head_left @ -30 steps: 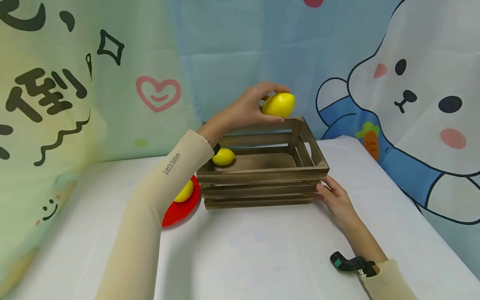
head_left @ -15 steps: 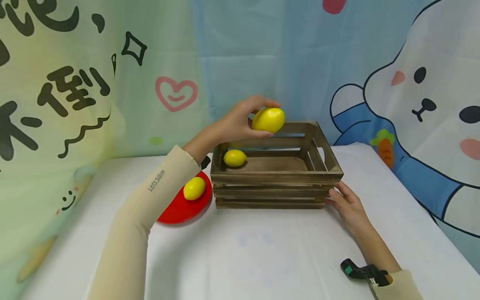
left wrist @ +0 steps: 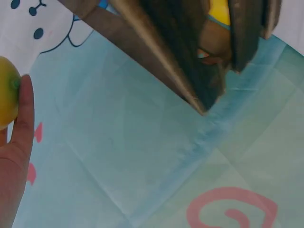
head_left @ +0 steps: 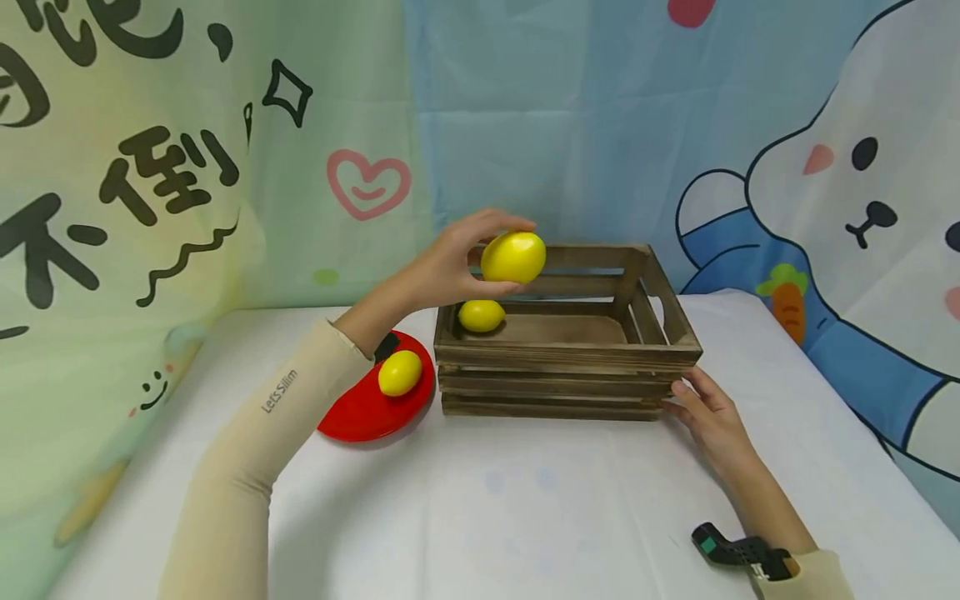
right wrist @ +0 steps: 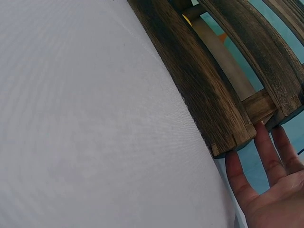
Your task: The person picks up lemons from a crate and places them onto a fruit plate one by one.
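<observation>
My left hand [head_left: 461, 254] pinches a yellow lemon [head_left: 513, 257] between thumb and fingers, raised over the left half of a brown wooden slatted crate [head_left: 570, 358]. In the left wrist view, part of this lemon [left wrist: 8, 92] shows at the left edge. Inside the crate's left end lies a second lemon [head_left: 482, 316]. Left of the crate, a third lemon [head_left: 400, 372] rests on a red plate [head_left: 375, 421], which my left forearm partly covers. At the crate's front right corner, my right hand [head_left: 712, 421] touches the slat ends with extended fingertips [right wrist: 232, 161].
A white cloth [head_left: 510, 508] covers the table beneath the crate and plate. Behind stands a printed fabric backdrop [head_left: 517, 108] with a cartoon bear, a heart and lettering. A black wrist device [head_left: 742, 552] sits on the right wrist.
The left hand, with its lemon, has moved left and lower over the crate. More of the plate and its lemon shows. The right hand stays at the crate's corner; the head view has shifted.
</observation>
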### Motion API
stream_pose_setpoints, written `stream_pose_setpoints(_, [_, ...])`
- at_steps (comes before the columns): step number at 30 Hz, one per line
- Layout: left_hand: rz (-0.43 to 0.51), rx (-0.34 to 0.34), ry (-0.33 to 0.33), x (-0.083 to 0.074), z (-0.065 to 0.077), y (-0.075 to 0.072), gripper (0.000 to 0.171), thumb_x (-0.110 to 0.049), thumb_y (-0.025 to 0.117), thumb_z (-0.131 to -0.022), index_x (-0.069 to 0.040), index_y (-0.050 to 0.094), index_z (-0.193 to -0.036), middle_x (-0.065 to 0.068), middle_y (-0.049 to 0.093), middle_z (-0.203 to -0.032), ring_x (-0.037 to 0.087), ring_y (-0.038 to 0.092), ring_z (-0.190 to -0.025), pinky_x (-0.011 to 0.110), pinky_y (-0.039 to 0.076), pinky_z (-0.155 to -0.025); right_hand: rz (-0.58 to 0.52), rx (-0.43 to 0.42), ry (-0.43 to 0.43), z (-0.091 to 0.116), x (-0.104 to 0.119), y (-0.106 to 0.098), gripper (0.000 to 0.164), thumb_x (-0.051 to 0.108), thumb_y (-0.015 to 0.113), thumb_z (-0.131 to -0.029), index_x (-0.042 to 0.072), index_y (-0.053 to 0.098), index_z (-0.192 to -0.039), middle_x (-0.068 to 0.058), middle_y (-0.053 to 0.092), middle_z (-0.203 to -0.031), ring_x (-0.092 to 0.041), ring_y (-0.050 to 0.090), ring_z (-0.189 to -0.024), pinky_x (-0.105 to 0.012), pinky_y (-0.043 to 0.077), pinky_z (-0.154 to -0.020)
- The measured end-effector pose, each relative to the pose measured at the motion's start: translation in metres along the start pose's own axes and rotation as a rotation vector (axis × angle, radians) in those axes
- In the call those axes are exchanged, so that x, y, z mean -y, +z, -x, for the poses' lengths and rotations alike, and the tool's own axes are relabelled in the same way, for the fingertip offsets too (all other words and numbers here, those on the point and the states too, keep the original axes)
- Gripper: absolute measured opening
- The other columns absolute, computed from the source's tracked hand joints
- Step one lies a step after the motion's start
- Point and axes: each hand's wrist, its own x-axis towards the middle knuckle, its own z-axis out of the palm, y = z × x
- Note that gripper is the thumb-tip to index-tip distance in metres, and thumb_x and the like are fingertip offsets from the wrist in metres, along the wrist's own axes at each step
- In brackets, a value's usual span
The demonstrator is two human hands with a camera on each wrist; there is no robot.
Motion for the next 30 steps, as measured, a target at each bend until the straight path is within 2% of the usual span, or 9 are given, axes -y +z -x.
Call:
stream_pose_setpoints(4, [-0.029, -0.029, -0.029, -0.002, 0.017, -0.006, 0.059, -0.007, 0.079, -0.080, -0.002, 0.053, -0.133, 0.012, 0.052, -0.132, 0.018, 0.054, -0.109, 0.030, 0.057, -0.078, 0.000, -0.009, 0.007, -0.002, 0.000, -0.001, 0.046, 0.008, 0.046, -0.103, 0.019, 0.044, -0.148, 0.014, 0.051, -0.133, 0.000, 0.054, -0.111, -0.016, 0.051, -0.086])
stream_pose_setpoints(9, [-0.063, -0.073, -0.114, 0.000, 0.040, -0.011, 0.060, -0.010, 0.078, -0.082, -0.007, 0.053, -0.136, 0.007, 0.053, -0.133, 0.017, 0.052, -0.110, 0.032, 0.055, -0.078, 0.001, -0.019, 0.015, -0.002, 0.000, -0.002, 0.047, 0.008, 0.047, -0.103, 0.019, 0.044, -0.148, 0.015, 0.049, -0.134, 0.001, 0.054, -0.111, -0.015, 0.050, -0.085])
stream_pose_setpoints(17, [-0.009, -0.188, -0.265, 0.005, 0.083, -0.014, 0.065, -0.007, 0.076, -0.083, -0.012, 0.047, -0.141, 0.007, 0.051, -0.135, 0.021, 0.058, -0.106, 0.035, 0.056, -0.082, -0.022, 0.006, 0.006, 0.000, -0.004, -0.001, 0.046, 0.006, 0.045, -0.103, 0.020, 0.046, -0.146, 0.014, 0.052, -0.132, 0.001, 0.054, -0.112, -0.016, 0.050, -0.086])
stream_pose_setpoints(22, [0.010, -0.275, -0.353, 0.010, 0.108, -0.019, 0.065, -0.003, 0.074, -0.084, -0.012, 0.046, -0.142, 0.008, 0.048, -0.140, 0.026, 0.060, -0.107, 0.029, 0.056, -0.083, -0.008, 0.018, -0.008, -0.002, -0.003, -0.001, 0.045, 0.006, 0.044, -0.103, 0.018, 0.045, -0.147, 0.013, 0.050, -0.132, 0.000, 0.054, -0.112, -0.016, 0.050, -0.086])
stream_pose_setpoints(30, [0.091, -0.374, -0.574, 0.023, 0.152, -0.017, 0.059, -0.006, 0.071, -0.088, -0.009, 0.047, -0.141, 0.013, 0.047, -0.131, 0.033, 0.059, -0.106, 0.022, 0.054, -0.083, -0.045, 0.014, -0.013, -0.001, -0.004, 0.000, 0.044, 0.004, 0.044, -0.103, 0.021, 0.050, -0.143, 0.014, 0.051, -0.132, 0.001, 0.056, -0.110, -0.016, 0.050, -0.086])
